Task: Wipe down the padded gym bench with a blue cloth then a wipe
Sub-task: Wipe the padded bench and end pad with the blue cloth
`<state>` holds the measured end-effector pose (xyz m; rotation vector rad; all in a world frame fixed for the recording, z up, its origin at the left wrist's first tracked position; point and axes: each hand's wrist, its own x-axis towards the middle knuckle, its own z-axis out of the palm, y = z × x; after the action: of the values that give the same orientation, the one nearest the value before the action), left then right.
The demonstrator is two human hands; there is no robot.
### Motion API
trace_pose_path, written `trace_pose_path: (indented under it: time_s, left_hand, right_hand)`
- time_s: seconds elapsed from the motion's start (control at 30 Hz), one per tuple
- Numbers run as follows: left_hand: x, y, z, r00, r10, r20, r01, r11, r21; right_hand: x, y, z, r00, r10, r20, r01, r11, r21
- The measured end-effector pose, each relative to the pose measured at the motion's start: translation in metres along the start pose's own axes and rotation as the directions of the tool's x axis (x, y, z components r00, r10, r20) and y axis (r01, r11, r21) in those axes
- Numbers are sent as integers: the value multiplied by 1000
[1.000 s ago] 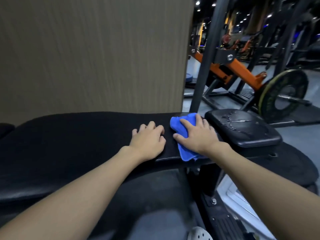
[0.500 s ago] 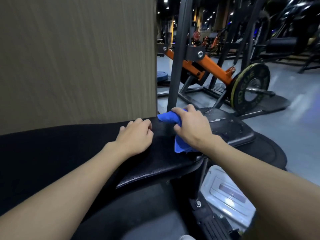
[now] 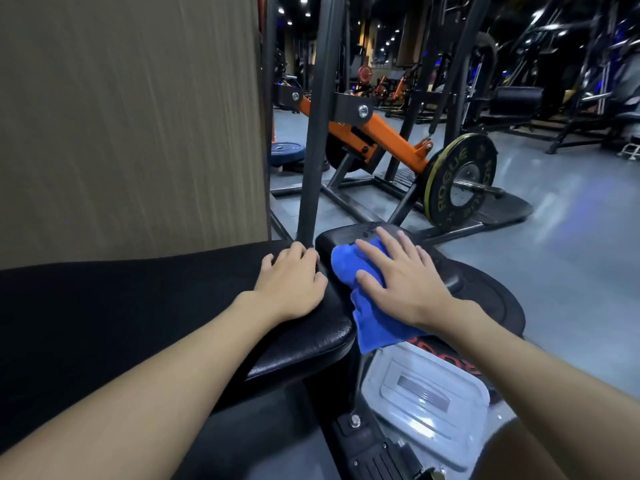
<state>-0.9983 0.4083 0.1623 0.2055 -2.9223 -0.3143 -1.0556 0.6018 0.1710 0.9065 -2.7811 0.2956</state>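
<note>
Fingers of the right hand [image 3: 405, 285] lay spread flat on the blue cloth [image 3: 360, 303] over the seat pad [image 3: 349, 233]; left hand [image 3: 294, 282] rested loosely curled beside it on the bench [image 3: 156, 306].

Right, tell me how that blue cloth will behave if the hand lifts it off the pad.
The blue cloth is probably floppy: its free end already droops over the seat pad edge. It looks light, bunching in folds under the flat right hand. Likely not slippery, since its surface looks nappy, though texture is hard to judge here.
</note>
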Motion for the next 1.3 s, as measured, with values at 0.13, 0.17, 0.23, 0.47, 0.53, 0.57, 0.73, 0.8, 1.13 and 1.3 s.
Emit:
trace_pose_path:
  time_s: [0.13, 0.17, 0.23, 0.47, 0.53, 0.57, 0.73, 0.8, 1.13, 1.3]
  left_hand:
    - [18, -12, 1, 999, 29, -45, -30, 999, -26]
    - [21, -15, 2, 998, 29, -53, -31, 999, -42]
    - [25, -17, 4, 997, 23, -72, -26, 998, -51]
    - [28, -21, 12, 995, 47, -92, -49, 999, -19]
    - [28, -21, 12, 996, 45, -83, -47, 999, -26]
    - [28, -20, 11, 996, 43, -75, -45, 998, -33]
    - [24, -17, 6, 999, 30, -35, -32, 998, -45]
    - [22, -15, 3, 1000, 22, -22, -23, 998, -52]
    - [12, 17, -1, 1000, -6, 30, 11, 983, -183]
    - [13, 16, 11, 997, 55, 50, -53, 997, -48]
  right_hand:
    - [24, -3, 6, 994, -34, 107, 38, 998, -41]
    - [33, -3, 8, 992, -28, 124, 34, 999, -40]
    - [54, -5, 14, 992, -22, 123, 27, 999, -38]
    - [138, -10, 32, 986, -17, 169, 10, 999, 42]
    - [149, -10, 34, 986, -16, 167, 9, 999, 43]
    - [150, -9, 34, 986, -22, 163, 13, 998, 53]
    - [110, -2, 28, 991, -61, 115, 47, 991, 122]
    - [82, 3, 19, 993, -73, 95, 61, 990, 125]
    - [-8, 21, -7, 995, -102, 1, 101, 992, -80]
    - [22, 18, 8, 996, -48, 78, 55, 994, -97]
